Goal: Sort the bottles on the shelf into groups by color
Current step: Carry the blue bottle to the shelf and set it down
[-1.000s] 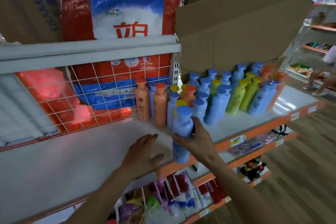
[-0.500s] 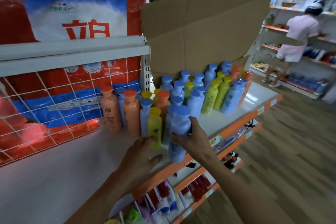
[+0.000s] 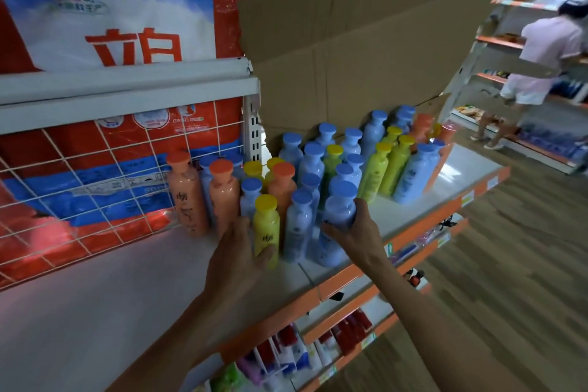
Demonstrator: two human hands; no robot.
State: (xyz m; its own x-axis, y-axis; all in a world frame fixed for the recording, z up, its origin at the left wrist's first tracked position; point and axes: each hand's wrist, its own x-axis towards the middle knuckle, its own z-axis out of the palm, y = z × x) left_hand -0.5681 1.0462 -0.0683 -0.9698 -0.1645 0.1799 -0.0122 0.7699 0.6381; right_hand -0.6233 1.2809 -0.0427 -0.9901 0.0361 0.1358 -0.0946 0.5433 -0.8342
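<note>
1. Far left, at back of white shelf (image 3: 95, 296): wire grid (image 3: 95, 175), with big red-and-blue bag (image 3: 121, 25) behind it.
2. Just right of grid: two orange bottles (image 3: 187, 200), upright, side by side, more packed close behind.
3. Front centre: left hand (image 3: 237, 258) curled round yellow bottle (image 3: 266, 226), thumb across its lower front. Upright, near shelf's front edge.
4. Next right: right hand (image 3: 356, 239) clamped on blue bottle (image 3: 337, 219) at mid-body. Upright, base at shelf's front edge; resting or lifted, cannot tell.
5. Behind both hands: mixed bottles (image 3: 388, 165), blue, yellow-green and orange jumbled together, backed by cardboard (image 3: 350, 41).
6. Far right, across aisle: person (image 3: 547, 57) in pink top at other shelves, blurred.
</note>
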